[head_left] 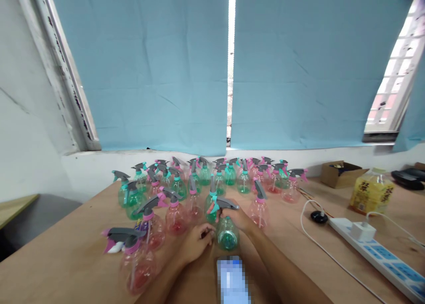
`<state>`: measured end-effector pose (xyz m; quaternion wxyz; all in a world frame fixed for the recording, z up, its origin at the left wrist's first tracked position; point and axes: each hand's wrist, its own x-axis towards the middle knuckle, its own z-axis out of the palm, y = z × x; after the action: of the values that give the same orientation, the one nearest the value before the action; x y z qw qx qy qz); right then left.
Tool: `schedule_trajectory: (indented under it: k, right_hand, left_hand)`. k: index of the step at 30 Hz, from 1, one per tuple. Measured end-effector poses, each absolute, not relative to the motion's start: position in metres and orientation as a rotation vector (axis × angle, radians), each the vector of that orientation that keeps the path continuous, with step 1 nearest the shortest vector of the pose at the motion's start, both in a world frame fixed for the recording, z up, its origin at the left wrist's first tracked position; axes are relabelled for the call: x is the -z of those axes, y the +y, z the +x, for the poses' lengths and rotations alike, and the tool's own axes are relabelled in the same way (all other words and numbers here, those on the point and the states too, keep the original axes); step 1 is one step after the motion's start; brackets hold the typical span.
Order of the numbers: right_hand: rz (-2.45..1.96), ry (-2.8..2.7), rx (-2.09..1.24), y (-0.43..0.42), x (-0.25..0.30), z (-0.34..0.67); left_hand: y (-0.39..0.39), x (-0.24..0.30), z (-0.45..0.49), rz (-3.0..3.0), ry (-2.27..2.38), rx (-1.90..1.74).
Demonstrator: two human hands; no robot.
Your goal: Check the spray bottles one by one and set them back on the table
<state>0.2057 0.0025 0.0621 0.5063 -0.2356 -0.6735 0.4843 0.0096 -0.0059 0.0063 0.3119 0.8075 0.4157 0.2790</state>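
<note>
A spray bottle (227, 237) with a clear green body and a grey and teal trigger head is in front of me, tilted with its base toward me. My right hand (236, 217) is closed round its neck, just under the trigger head. To the left of the bottle, my left hand (198, 241) has its fingers curled in, the fingertips close to the bottle's side. Whatever they hold, if anything, is hidden. Another spray bottle, pink (176, 216), stands beyond the left hand. A phone (233, 279) with a lit, blurred screen lies below the held bottle.
Several pink and green spray bottles (244, 182) crowd the table's far side. A pink bottle (137, 268) stands near left. On the right are a power strip (375, 255) with a white cable, a black round object (319, 217), a yellow-labelled jug (371, 192) and a cardboard box (341, 175).
</note>
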Motion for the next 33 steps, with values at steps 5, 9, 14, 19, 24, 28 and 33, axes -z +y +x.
schedule_trajectory:
  k: [5, 9, 14, 19, 24, 28, 33]
  right_hand:
    - [-0.612, -1.618, -1.180, 0.001, -0.063, 0.204]
    - [-0.561, -1.577, -1.237, 0.000, -0.059, 0.201]
    - [-0.513, -1.642, -1.230, -0.003, -0.057, 0.199]
    - [-0.514, -1.573, -1.258, 0.000, -0.054, 0.198]
    - [-0.514, -1.562, -1.253, -0.001, -0.055, 0.198]
    - [-0.506, -1.621, -1.186, -0.003, -0.058, 0.198]
    - [-0.530, -1.535, -1.247, -0.001, -0.054, 0.196]
  left_hand:
    - [-0.005, -0.004, 0.009, 2.128, 1.076, -0.742]
    - [-0.004, -0.003, 0.009, 2.141, 1.080, -0.752]
    - [-0.004, -0.003, 0.010, 2.171, 1.082, -0.756]
    - [-0.005, -0.004, 0.010, 2.161, 1.087, -0.756]
    - [-0.008, -0.009, 0.011, 2.168, 1.101, -0.744]
    - [-0.010, -0.013, 0.012, 2.179, 1.120, -0.738]
    - [-0.009, -0.012, 0.011, 2.177, 1.147, -0.727]
